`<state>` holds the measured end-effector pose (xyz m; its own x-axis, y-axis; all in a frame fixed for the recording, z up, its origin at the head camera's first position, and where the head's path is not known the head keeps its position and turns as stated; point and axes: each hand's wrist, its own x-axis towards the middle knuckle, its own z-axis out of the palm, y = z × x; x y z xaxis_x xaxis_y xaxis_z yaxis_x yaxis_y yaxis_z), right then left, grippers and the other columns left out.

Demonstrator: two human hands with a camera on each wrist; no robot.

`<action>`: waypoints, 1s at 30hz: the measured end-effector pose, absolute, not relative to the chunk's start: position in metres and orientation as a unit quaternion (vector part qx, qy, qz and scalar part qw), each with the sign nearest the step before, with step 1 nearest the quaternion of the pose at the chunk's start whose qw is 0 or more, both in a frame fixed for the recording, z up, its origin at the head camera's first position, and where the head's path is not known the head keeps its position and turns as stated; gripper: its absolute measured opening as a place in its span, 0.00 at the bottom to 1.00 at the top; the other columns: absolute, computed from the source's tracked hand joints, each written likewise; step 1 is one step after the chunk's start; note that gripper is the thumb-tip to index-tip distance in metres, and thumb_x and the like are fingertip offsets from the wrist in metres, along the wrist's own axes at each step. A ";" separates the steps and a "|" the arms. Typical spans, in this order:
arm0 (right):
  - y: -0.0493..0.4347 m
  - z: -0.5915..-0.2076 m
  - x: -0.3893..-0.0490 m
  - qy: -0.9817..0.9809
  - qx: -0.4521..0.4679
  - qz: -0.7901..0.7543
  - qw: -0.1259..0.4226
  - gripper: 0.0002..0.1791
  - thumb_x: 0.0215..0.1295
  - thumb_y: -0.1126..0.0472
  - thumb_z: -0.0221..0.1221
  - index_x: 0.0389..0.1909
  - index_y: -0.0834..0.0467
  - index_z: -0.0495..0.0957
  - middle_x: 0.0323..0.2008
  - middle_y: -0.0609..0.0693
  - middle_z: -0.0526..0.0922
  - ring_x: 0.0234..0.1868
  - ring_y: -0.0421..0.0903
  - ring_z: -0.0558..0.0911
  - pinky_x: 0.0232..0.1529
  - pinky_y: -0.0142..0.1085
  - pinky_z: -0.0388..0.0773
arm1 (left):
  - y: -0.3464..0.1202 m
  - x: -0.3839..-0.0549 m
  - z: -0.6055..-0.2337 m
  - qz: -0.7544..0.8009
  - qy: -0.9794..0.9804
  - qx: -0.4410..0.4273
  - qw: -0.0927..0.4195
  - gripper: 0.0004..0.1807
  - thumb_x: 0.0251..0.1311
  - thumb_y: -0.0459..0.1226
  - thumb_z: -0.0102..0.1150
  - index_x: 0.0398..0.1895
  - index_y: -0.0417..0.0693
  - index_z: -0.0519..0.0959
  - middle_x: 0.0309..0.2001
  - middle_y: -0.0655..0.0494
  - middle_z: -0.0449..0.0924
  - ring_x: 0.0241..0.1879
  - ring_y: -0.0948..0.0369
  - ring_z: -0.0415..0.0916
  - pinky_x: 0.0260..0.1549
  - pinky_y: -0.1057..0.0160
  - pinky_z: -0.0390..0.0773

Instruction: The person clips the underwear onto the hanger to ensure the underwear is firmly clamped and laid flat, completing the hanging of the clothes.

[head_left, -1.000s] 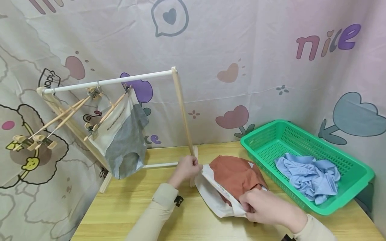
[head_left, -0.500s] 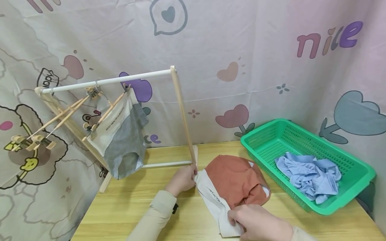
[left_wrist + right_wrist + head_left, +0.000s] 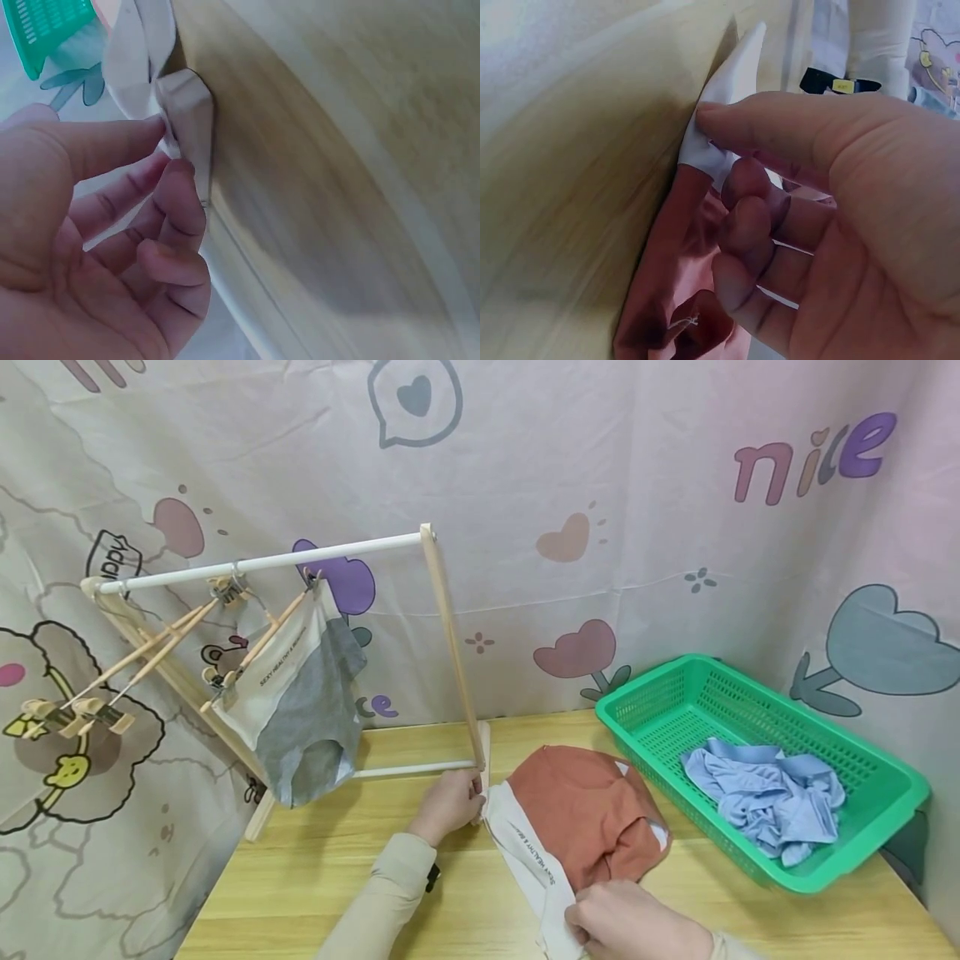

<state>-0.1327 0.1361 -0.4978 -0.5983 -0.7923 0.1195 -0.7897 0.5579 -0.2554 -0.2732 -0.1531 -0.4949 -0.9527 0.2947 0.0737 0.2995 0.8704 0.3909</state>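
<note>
Rust-orange underpants (image 3: 581, 802) with a white printed waistband (image 3: 534, 864) lie flat on the wooden table, waistband towards the left. My left hand (image 3: 450, 802) pinches one corner of that waistband between thumb and forefinger, right by the rack's foot (image 3: 191, 105). In the left wrist view its other fingers are curled. At the near end, my right hand (image 3: 637, 920) pinches the waistband with its thumb (image 3: 742, 124) on top of the white cloth; part of the cloth is hidden behind its fingers. A fold of orange cloth rises close to the right knuckles.
To the left stands a rack with a white top rail (image 3: 285, 560). Grey-and-white underpants (image 3: 311, 718) hang there from a clip hanger, beside bare clip hangers (image 3: 142, 660). A green basket (image 3: 652, 689) with crumpled blue cloth (image 3: 765, 797) sits at the right.
The waistband, gaping a second ago, now lies flat and straightened. My right hand has drawn its end nearer and slightly left; my left hand has shifted slightly left and lower.
</note>
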 end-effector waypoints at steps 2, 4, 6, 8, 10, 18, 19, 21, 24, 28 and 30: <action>0.137 -0.498 -0.133 0.877 -0.456 -0.150 0.011 0.22 0.54 0.69 0.70 0.16 0.44 0.70 0.19 0.31 0.50 0.20 0.30 0.50 0.21 0.21 0.46 | -0.155 -0.274 -0.496 -0.207 -0.967 -0.149 0.009 0.12 0.64 0.32 0.70 0.26 0.52 0.77 0.16 0.64 0.75 0.18 0.66 0.69 0.20 0.66 0.68; 0.137 -0.496 -0.133 0.872 -0.460 -0.165 0.026 0.21 0.54 0.69 0.69 0.17 0.44 0.71 0.19 0.31 0.51 0.20 0.29 0.50 0.21 0.20 0.46 | -0.157 -0.275 -0.496 -0.207 -0.967 -0.150 0.010 0.14 0.65 0.32 0.69 0.25 0.52 0.76 0.18 0.63 0.74 0.19 0.65 0.68 0.21 0.66 0.67; 0.138 -0.495 -0.133 0.865 -0.465 -0.184 0.040 0.19 0.54 0.70 0.68 0.17 0.45 0.73 0.19 0.30 0.53 0.20 0.27 0.51 0.21 0.19 0.47 | -0.159 -0.275 -0.495 -0.209 -0.965 -0.157 0.008 0.14 0.66 0.31 0.67 0.24 0.51 0.75 0.20 0.62 0.72 0.21 0.65 0.67 0.22 0.67 0.67; 0.139 -0.493 -0.132 0.855 -0.474 -0.204 0.048 0.18 0.53 0.71 0.66 0.17 0.46 0.74 0.19 0.29 0.53 0.20 0.26 0.51 0.21 0.18 0.47 | -0.161 -0.276 -0.494 -0.230 -0.961 -0.154 0.002 0.14 0.65 0.29 0.65 0.23 0.50 0.74 0.21 0.61 0.71 0.21 0.64 0.66 0.21 0.67 0.66; 0.139 -0.491 -0.132 0.845 -0.485 -0.219 0.050 0.17 0.52 0.71 0.65 0.18 0.46 0.74 0.19 0.29 0.54 0.20 0.24 0.51 0.21 0.17 0.48 | -0.165 -0.277 -0.493 -0.266 -0.954 -0.141 -0.010 0.13 0.63 0.28 0.62 0.23 0.49 0.73 0.21 0.61 0.69 0.21 0.64 0.65 0.22 0.67 0.65; 0.138 -0.488 -0.129 0.837 -0.508 -0.203 0.027 0.15 0.49 0.68 0.65 0.20 0.45 0.73 0.21 0.29 0.55 0.21 0.23 0.54 0.23 0.15 0.49 | -0.174 -0.279 -0.488 -0.337 -0.935 -0.107 -0.033 0.06 0.65 0.33 0.60 0.29 0.45 0.77 0.22 0.59 0.71 0.23 0.63 0.66 0.24 0.66 0.67; 0.136 -0.488 -0.128 0.839 -0.506 -0.197 0.026 0.15 0.50 0.68 0.66 0.20 0.45 0.73 0.21 0.29 0.55 0.21 0.24 0.54 0.23 0.15 0.49 | -0.175 -0.279 -0.489 -0.335 -0.935 -0.106 -0.039 0.06 0.67 0.34 0.62 0.30 0.45 0.78 0.22 0.59 0.72 0.23 0.63 0.66 0.24 0.65 0.67; 0.132 -0.489 -0.126 0.848 -0.498 -0.182 0.031 0.14 0.51 0.66 0.67 0.22 0.44 0.74 0.21 0.29 0.57 0.21 0.25 0.55 0.23 0.16 0.51 | -0.175 -0.277 -0.490 -0.334 -0.935 -0.103 -0.054 0.07 0.68 0.36 0.64 0.32 0.45 0.80 0.23 0.58 0.73 0.24 0.62 0.68 0.25 0.65 0.69; 0.123 -0.491 -0.123 0.862 -0.481 -0.157 0.042 0.12 0.54 0.63 0.68 0.25 0.43 0.75 0.21 0.29 0.60 0.21 0.27 0.58 0.25 0.18 0.55 | -0.176 -0.276 -0.492 -0.337 -0.934 -0.099 -0.071 0.10 0.69 0.40 0.68 0.31 0.46 0.80 0.24 0.59 0.74 0.24 0.62 0.68 0.25 0.65 0.70; 0.114 -0.497 -0.121 0.868 -0.482 -0.114 0.024 0.12 0.59 0.55 0.69 0.25 0.41 0.75 0.21 0.31 0.61 0.21 0.29 0.58 0.24 0.20 0.54 | -0.178 -0.277 -0.495 -0.337 -0.933 -0.105 -0.071 0.13 0.68 0.37 0.69 0.26 0.46 0.79 0.21 0.60 0.72 0.22 0.64 0.68 0.24 0.66 0.68; 0.111 -0.501 -0.121 0.864 -0.495 -0.096 -0.004 0.13 0.58 0.52 0.70 0.23 0.41 0.74 0.20 0.31 0.60 0.20 0.28 0.57 0.23 0.20 0.50 | -0.179 -0.276 -0.496 -0.338 -0.932 -0.106 -0.073 0.13 0.68 0.35 0.68 0.24 0.46 0.78 0.21 0.60 0.73 0.22 0.64 0.69 0.24 0.67 0.69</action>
